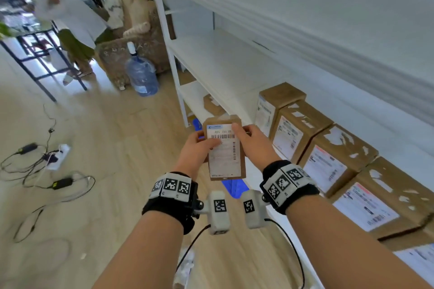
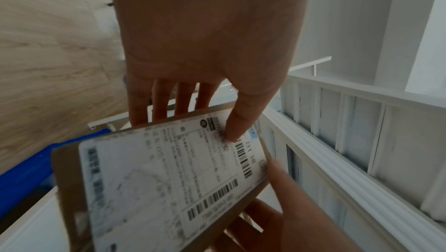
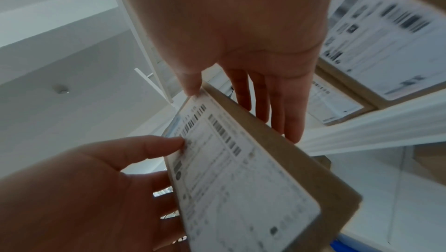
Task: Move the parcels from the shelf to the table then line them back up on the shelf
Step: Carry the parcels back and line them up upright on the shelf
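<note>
A flat brown cardboard parcel [image 1: 225, 148] with a white barcode label is held upright in the air in front of the white shelf [image 1: 223, 61]. My left hand [image 1: 204, 145] grips its left edge, thumb on the label and fingers behind. My right hand [image 1: 249, 138] grips the right edge the same way. In the left wrist view the left hand [image 2: 193, 107] pinches the parcel [image 2: 169, 180]. From the right wrist, the right hand [image 3: 241, 96] pinches the parcel [image 3: 241, 180] near its top. Several labelled parcels [image 1: 335, 157] stand in a row on the shelf at right.
Another person [image 1: 70, 19] stands at the far left by a black-framed table [image 1: 40, 54]. A water bottle [image 1: 141, 73] and an armchair [image 1: 136, 30] sit past the shelf's end. Cables and a power strip [image 1: 54, 155] lie on the wood floor. A flat parcel [image 1: 213, 105] lies on a lower shelf.
</note>
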Motion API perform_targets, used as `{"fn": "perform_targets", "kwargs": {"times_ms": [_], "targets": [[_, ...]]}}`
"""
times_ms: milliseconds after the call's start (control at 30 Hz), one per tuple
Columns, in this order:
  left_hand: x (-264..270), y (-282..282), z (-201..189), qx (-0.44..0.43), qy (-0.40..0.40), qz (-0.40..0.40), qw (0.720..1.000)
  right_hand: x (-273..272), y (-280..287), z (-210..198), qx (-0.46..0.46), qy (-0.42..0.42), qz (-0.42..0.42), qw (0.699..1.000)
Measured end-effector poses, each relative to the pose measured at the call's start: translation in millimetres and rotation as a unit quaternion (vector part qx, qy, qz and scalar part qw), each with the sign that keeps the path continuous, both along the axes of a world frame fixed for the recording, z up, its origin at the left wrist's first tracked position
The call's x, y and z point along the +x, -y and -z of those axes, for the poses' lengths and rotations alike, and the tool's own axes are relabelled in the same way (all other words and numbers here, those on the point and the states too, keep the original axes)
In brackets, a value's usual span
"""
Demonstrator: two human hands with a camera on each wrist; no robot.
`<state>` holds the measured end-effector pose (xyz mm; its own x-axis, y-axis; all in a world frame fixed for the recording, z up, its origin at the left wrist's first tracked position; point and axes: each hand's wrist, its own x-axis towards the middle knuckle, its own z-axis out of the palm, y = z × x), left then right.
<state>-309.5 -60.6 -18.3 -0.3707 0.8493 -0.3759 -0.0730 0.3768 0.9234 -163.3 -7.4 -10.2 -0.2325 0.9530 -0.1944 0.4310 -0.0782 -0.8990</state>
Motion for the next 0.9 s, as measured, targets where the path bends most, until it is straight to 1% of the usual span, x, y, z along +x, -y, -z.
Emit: {"fn": "perform_targets", "kwargs": {"times_ms": [67,167,267,400,533,633,767,900], "targets": [[-24,-25,0,0.009,-0.008,0.026,1.000,-22,-18,-5,0.014,0.009,0.018,1.000],[-58,-63,-1,0.022,-0.013,0.070,0.997,-55,-39,-9,0.024,0.018,0.066,0.997],[-83,-93,-7,0.041,0.004,0.101,0.994,-80,-57,-14,0.024,0.015,0.115,0.993],[-100,-127,-17,0.064,0.032,0.143,0.987,-100,-79,-28,0.026,0.023,0.182,0.983],[-102,-165,-15,0.057,0.029,0.188,0.980,-105,-101,-28,0.023,0.047,0.239,0.969],[-93,-190,-14,0.045,0.040,0.206,0.977,-100,-117,-25,0.018,0.058,0.265,0.962],[-79,-224,-17,0.050,0.058,0.218,0.973,-93,-141,-23,0.028,0.061,0.269,0.961],[-70,-257,-11,0.045,0.035,0.223,0.973,-92,-167,-15,0.038,0.071,0.249,0.965]]}}
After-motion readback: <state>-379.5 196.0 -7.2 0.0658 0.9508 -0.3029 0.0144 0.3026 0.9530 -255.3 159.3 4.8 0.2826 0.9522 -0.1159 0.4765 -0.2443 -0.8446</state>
